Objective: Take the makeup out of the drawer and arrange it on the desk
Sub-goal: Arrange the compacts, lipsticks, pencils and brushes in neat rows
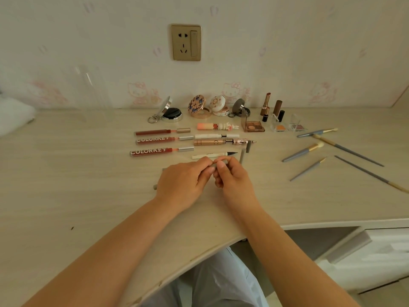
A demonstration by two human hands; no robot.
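Observation:
My left hand (pixel 183 182) and my right hand (pixel 232 178) meet over the middle of the desk (pixel 66 173) and both pinch a thin grey pencil (pixel 219 164) between their fingertips. Most of the pencil is hidden by my fingers; a grey end (pixel 155 187) pokes out left of my left hand. Behind my hands lie a white eyeliner pen (pixel 212 154), three red lip gloss tubes (pixel 159 140) and a gold mascara (pixel 212 142). A grey cap (pixel 242 156) lies just right of the eyeliner.
Several open compacts (pixel 200 107), lipsticks (pixel 265 104) and small eyeshadow palettes (pixel 254 126) line the back by the wall. Grey-handled brushes (pixel 309 149) lie scattered at the right. An open drawer (pixel 345 247) sits below the desk edge at lower right. A wall socket (pixel 186 42) is above.

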